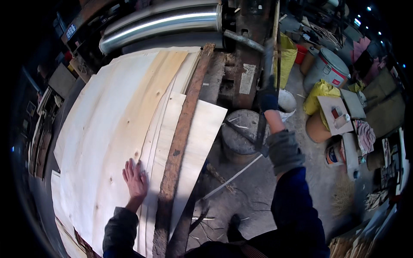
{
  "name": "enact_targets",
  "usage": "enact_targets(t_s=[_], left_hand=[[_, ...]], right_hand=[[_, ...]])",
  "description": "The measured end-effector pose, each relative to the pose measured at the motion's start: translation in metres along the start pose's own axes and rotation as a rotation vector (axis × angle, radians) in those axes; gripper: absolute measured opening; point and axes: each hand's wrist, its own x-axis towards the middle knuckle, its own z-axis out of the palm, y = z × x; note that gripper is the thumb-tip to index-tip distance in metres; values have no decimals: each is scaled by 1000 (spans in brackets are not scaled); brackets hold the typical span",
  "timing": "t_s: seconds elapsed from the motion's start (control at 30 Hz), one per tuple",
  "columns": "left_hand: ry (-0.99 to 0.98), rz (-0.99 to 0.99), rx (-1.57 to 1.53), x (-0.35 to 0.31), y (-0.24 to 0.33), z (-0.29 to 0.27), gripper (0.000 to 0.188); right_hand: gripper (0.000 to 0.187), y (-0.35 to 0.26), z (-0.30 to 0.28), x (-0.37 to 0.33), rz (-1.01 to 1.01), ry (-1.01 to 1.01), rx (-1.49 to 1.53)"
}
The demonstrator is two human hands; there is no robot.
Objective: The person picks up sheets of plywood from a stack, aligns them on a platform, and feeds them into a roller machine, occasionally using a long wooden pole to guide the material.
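My bare left hand [135, 179] lies flat, fingers spread, on the top pale wood veneer sheet [116, 116] of a wide stack. Beside it, a long rusty metal bar [183, 137] runs lengthwise over the veneer, with sheet corners sticking out to its right. My right arm reaches forward, clear of the stack. The right hand [269, 99], in a dark glove, appears closed round a long grey blade-like tool [269, 60] that points away from me. Motion blurs the tool and hides the fingers, so its exact kind is unclear.
Beyond the stack lie shiny metal rollers [167, 26] in a machine frame. A round drum [239, 148] stands below my right hand, near a white sack [286, 103]. To the right are a lidded barrel [329, 66], yellow bags [320, 96] and cardboard. Wood scraps litter the floor.
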Motion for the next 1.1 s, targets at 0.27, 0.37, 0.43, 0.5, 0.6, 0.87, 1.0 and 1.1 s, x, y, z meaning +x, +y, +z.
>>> enact_targets(t_s=[0.27, 0.37, 0.43, 0.5, 0.6, 0.87, 1.0, 1.1], left_hand=[[-20, -13, 1, -4, 1, -4, 43], [6, 33, 13, 1, -2, -1, 43], [2, -9, 30, -6, -5, -6, 43], [-28, 17, -7, -3, -4, -1, 43], [-45, 15, 13, 2, 0, 5, 44], [-103, 17, 7, 8, -4, 5, 46], [-93, -22, -11, -10, -4, 4, 44], [-69, 48, -23, 9, 0, 4, 44]], right_hand=[[75, 0, -19, 10, 189, -136, 158], [70, 25, -8, -18, 143, -209, 86], [69, 9, -30, -27, 383, -411, 336], [69, -10, -69, -56, 722, -481, 461], [69, 20, -55, -136, 672, -471, 276], [72, 105, 61, -331, 130, -411, -162], [62, 74, 95, -300, 449, -982, -290], [51, 126, 146, -371, 747, -650, -213]])
